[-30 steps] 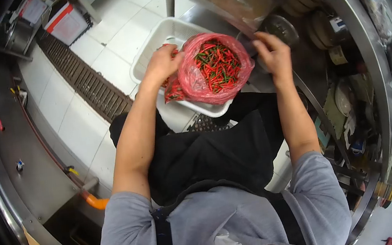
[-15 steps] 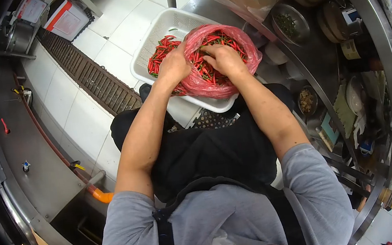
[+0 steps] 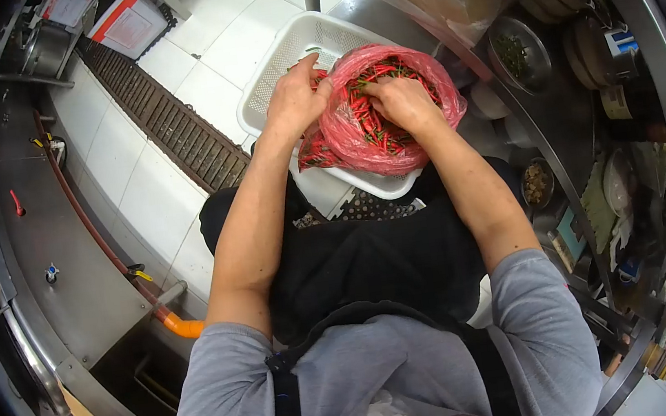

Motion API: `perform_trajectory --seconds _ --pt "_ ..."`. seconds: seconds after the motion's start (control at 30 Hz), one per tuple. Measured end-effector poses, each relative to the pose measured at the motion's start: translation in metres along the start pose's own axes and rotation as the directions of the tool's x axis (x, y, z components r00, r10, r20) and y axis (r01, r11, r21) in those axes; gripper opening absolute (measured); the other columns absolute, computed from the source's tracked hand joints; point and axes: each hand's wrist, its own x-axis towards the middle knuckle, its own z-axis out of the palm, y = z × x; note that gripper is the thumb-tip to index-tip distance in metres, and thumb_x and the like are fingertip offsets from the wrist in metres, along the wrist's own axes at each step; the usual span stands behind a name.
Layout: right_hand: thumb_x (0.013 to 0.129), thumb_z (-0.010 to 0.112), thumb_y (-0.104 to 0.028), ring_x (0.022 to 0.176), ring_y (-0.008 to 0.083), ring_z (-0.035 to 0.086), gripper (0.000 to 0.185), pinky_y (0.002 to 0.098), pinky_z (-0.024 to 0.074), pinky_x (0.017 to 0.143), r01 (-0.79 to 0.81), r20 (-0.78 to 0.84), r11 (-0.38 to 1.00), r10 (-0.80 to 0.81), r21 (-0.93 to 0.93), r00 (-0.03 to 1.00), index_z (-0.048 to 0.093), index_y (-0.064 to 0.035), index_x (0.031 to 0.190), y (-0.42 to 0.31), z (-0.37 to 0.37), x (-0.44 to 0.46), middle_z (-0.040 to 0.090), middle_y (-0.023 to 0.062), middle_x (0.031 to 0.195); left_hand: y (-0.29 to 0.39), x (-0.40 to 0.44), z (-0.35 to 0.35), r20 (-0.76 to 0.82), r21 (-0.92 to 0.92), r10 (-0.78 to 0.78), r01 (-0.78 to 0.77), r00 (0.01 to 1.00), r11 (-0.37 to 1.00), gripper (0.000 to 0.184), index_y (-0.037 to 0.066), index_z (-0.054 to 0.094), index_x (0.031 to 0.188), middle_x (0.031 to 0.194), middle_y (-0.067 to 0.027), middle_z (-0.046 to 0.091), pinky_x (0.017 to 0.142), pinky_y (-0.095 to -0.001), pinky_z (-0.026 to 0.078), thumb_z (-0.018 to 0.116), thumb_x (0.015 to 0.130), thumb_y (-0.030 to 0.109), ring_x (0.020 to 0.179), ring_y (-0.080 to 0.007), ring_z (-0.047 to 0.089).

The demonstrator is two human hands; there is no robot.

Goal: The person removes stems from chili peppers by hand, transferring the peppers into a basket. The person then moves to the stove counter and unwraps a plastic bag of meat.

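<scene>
Both hands at an open, red translucent plastic bag (image 3: 344, 143) of slender red and green chillies (image 3: 367, 120)
The bag rests in a rectangular white perforated plastic basket (image 3: 258, 108), above the black apron (image 3: 372, 265) in the head view. Right hand (image 3: 405, 104): inserted through the bag opening, fingers down among the chillies; whether the fingertips are closed on any cannot be determined. Left hand (image 3: 296, 104): positioned over the basket at the left rim of the bag, thumb and fingers apart; contact with the chillies beneath is hidden
</scene>
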Motion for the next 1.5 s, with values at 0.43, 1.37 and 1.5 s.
perform_trajectory --seconds 0.43,1.37,1.5 --pt "0.076 0.071 -0.017 0.079 0.0327 0.064 0.02 0.041 0.0499 0.072 -0.34 0.083 0.904 0.33 0.259 0.94 0.069 -0.0066 0.092 0.042 -0.016 -0.072 0.065 0.0147 0.08 -0.001 0.009 -0.003 -0.08 0.058 0.109 -0.105 0.991 0.993 0.044 0.002 0.057 0.122 0.097 -0.0161 0.068 0.082 -0.0385 0.052 0.062 0.081 0.019 0.089 -0.0307 0.067" --pt "0.087 0.067 -0.017 0.05 0.0044 0.051 0.019 0.0202 0.0354 0.045 -0.289 0.214 0.1 0.457 0.952 0.863 0.066 0.0004 0.096 -0.008 -0.023 -0.076 0.057 -0.0029 0.063 0.042 -0.018 0.056 0.481 -0.713 -0.022 0.406 0.876 0.571 0.014 0.004 0.064 0.095 0.073 -0.0028 0.063 0.052 -0.0192 0.038 0.065 0.091 0.017 0.06 -0.0054 0.053" --pt "0.088 0.065 -0.016 0.05 0.0046 0.05 0.018 0.0205 0.0361 0.045 -0.256 0.2 0.07 0.444 0.964 0.874 0.066 0.0005 0.097 -0.007 -0.026 -0.078 0.057 -0.0022 0.065 0.038 -0.016 0.059 0.514 -0.742 0.004 0.443 0.857 0.503 0.014 0.004 0.065 0.092 0.075 -0.0041 0.065 0.052 -0.0191 0.039 0.065 0.091 0.018 0.061 -0.0062 0.054"
